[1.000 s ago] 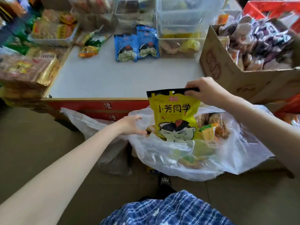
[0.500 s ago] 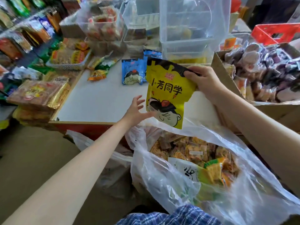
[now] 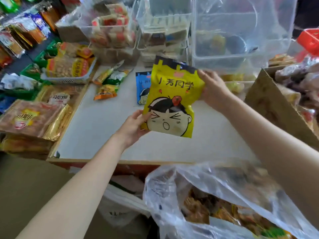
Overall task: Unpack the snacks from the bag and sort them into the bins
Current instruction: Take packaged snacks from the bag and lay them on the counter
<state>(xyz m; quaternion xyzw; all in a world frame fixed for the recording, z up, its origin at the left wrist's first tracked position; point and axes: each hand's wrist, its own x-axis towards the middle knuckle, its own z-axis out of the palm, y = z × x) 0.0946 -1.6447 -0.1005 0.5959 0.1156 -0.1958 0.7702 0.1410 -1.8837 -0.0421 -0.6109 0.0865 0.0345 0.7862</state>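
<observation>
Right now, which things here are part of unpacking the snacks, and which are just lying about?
Job:
yellow snack pack, held by left hand and right hand
plastic bag
clear bins

Lying about:
cardboard box
white basket

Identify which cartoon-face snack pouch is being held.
The yellow pouch, held above the table by both hands; the blue pouch lies flat behind it, untouched.

One yellow snack packet (image 3: 170, 100), one blue packet (image 3: 142, 87) (partly hidden), one plastic bag (image 3: 215, 187), two hands
</observation>
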